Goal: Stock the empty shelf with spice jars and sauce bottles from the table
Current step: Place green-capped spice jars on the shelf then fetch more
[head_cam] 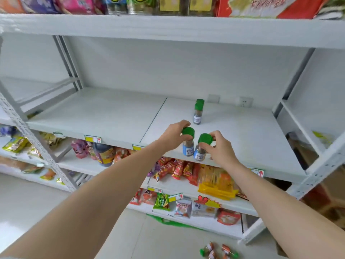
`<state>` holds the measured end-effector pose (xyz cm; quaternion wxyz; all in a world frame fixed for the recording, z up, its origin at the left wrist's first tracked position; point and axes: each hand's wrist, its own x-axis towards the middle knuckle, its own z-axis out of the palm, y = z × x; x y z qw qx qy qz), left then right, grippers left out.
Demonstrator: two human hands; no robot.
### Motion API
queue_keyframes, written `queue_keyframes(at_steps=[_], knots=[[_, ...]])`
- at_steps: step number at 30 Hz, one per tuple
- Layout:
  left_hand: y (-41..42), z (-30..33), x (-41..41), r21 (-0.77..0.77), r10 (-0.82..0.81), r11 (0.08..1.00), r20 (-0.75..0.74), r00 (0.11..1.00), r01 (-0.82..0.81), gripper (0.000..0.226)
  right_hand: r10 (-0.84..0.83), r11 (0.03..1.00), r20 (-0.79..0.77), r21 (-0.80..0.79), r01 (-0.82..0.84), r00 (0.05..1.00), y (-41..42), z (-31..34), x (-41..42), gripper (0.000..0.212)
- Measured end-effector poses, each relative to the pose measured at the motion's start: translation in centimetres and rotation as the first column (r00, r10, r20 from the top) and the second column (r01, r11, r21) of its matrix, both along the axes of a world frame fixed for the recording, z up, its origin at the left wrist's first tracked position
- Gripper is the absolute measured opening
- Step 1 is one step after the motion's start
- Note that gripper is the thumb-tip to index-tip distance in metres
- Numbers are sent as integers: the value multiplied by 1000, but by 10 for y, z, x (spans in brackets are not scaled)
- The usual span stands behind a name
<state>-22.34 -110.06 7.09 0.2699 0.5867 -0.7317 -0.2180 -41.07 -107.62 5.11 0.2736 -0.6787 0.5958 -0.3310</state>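
My left hand (172,135) grips the green cap of a spice jar (188,147) with a blue label. My right hand (220,149) grips the green cap of a second blue-labelled spice jar (200,153), which leans a little. Both jars are at the front edge of the white middle shelf (112,116), side by side and almost touching. Two more green-capped spice jars (197,114) stand one behind the other farther back on the same shelf. Most of the shelf board is bare.
Snack packets (177,169) and a dark sauce bottle (103,154) fill the lower shelves. Bags and jars (168,4) sit on the top shelf. Grey uprights (37,144) frame the rack. Several wrapped items (218,251) lie on the floor.
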Motion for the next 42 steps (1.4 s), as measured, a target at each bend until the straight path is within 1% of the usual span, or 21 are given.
queue_keyframes(at_steps=[6,14,19,27,29,33,36,38,40,42], knots=[[-89,-13,-15,28,-24,999,-29,999,25,49,-29,999,-12,46,29,1000,-85,-12,-10,40],[-172,-28,-20,83,10,996,-32,999,-8,49,9,994,-46,107,-4,999,-170,-23,-13,39],[-206,-38,-18,124,-34,991,-34,999,38,52,-4,992,-52,124,10,999,-194,-30,-9,40],[-233,-49,-15,120,-112,986,-75,991,120,53,-46,990,48,139,39,998,-206,-42,-1,37],[-234,-52,-13,107,-118,986,-107,987,130,52,-53,989,57,140,44,997,-207,-44,1,37],[-233,-64,-7,104,-112,985,-242,964,140,50,-79,987,38,140,73,996,-207,-44,1,43],[-228,-70,-4,108,-109,983,-310,944,149,48,-157,983,-8,98,157,987,-210,-40,0,54],[-224,-73,-2,109,-107,982,-340,934,152,44,-194,978,-36,69,196,980,-215,-33,2,57],[-224,-77,2,157,-78,976,-380,922,147,38,-206,977,-68,42,209,976,-221,-23,8,56],[-224,-85,6,278,14,954,-421,907,114,31,-199,978,-109,47,205,974,-226,-12,18,54]])
